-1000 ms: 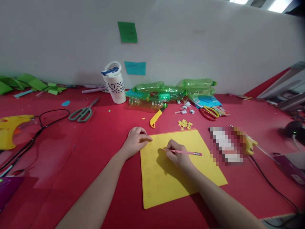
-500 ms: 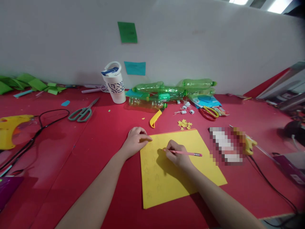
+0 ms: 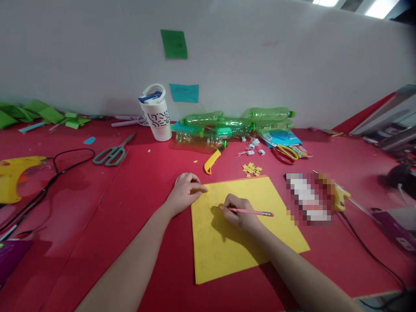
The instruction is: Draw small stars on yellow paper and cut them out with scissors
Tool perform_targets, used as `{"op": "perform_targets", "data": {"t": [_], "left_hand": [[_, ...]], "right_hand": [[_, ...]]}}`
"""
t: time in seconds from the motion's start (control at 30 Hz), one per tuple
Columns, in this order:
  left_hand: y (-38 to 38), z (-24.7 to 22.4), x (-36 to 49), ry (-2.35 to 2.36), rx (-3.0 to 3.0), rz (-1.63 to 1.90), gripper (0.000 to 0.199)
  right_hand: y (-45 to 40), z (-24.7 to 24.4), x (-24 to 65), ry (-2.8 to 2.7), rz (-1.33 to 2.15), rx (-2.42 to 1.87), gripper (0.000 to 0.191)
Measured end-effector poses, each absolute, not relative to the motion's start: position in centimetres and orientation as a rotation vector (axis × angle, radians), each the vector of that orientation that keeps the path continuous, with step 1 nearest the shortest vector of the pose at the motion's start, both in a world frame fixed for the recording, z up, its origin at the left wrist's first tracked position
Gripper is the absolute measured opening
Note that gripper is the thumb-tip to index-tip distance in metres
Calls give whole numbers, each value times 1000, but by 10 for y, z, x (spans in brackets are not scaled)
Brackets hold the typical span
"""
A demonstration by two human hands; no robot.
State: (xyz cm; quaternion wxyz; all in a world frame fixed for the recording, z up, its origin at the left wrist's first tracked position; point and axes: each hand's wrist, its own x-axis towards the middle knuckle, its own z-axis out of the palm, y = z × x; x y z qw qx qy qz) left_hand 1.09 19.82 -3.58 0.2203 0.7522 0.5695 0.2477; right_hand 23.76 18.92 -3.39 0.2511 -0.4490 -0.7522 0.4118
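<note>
A pink pencil point(image 3: 253, 212) with an eraser end is pinched in my right hand point(image 3: 238, 211), its tip on a yellow sheet of paper point(image 3: 260, 242). Faint star outlines run down the sheet's left side. My left hand point(image 3: 186, 192) rests at the sheet's upper left corner, thumb stretched onto the paper and the other fingers loosely curved on the table. Just beyond the far edge lies a small pile of cut yellow stars point(image 3: 251, 169). A yellow-handled cutter point(image 3: 212, 162) sits ahead of my left hand.
Green plastic bottles point(image 3: 203, 118) lie along the wall beside a white tumbler point(image 3: 157, 117). Grey scissors point(image 3: 113, 151) and a yellow glue gun point(image 3: 14, 175) are at left. Red-and-yellow scissors point(image 3: 285, 154) and another glue gun point(image 3: 341, 198) with a trailing cord are at right.
My right hand and the pencil have shifted slightly left across the paper, the pencil tip moving a little left and down. My left hand stays in place.
</note>
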Motion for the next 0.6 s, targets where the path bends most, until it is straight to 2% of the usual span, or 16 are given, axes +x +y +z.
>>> {"op": "perform_targets", "data": {"t": [0.43, 0.6], "left_hand": [[199, -36, 11, 1572, 2069, 685, 21], [199, -37, 11, 1578, 2077, 684, 21]], "right_hand": [[188, -34, 238, -2079, 1183, -1175, 8], [193, -33, 240, -1894, 1282, -1149, 10]]}}
